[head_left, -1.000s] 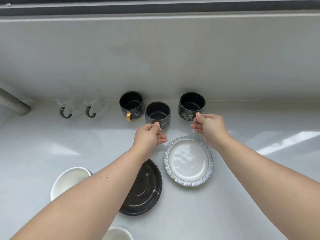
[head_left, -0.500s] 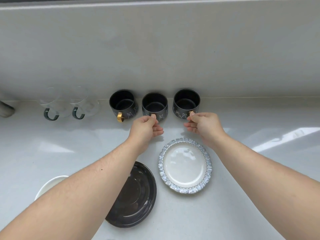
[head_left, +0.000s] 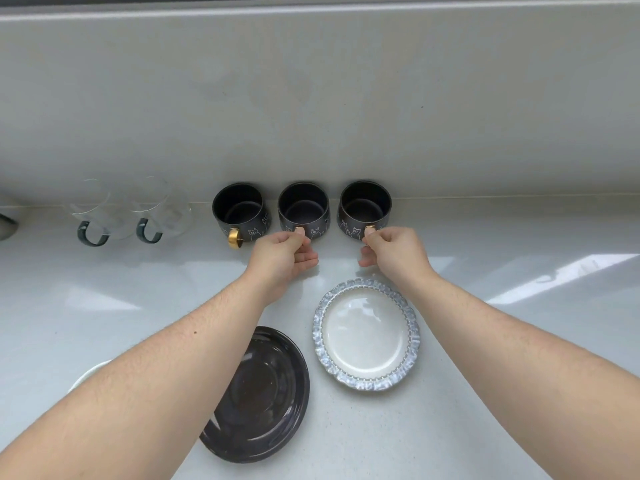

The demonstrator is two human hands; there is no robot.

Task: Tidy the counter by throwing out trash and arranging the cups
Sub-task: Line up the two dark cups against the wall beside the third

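Three black cups with white cat drawings and gold handles stand in a row against the back wall. My left hand [head_left: 282,256] pinches the handle of the middle black cup [head_left: 303,210]. My right hand [head_left: 394,252] pinches the handle of the right black cup [head_left: 365,206]. The left black cup [head_left: 239,211] stands free, its gold handle facing me. Two clear glass cups with dark green handles, one [head_left: 93,216] beside the other [head_left: 156,213], stand further left along the wall.
A white plate with a blue-grey ruffled rim [head_left: 412,341] lies in front of my right hand. A black plate [head_left: 294,393] lies left of it, partly under my left forearm. A white dish edge [head_left: 86,374] peeks out at lower left. The counter [head_left: 502,341] is white.
The middle cup has been pushed back to the wall, level with the other two. The right cup has shifted slightly back. Both hands still hold the handles.
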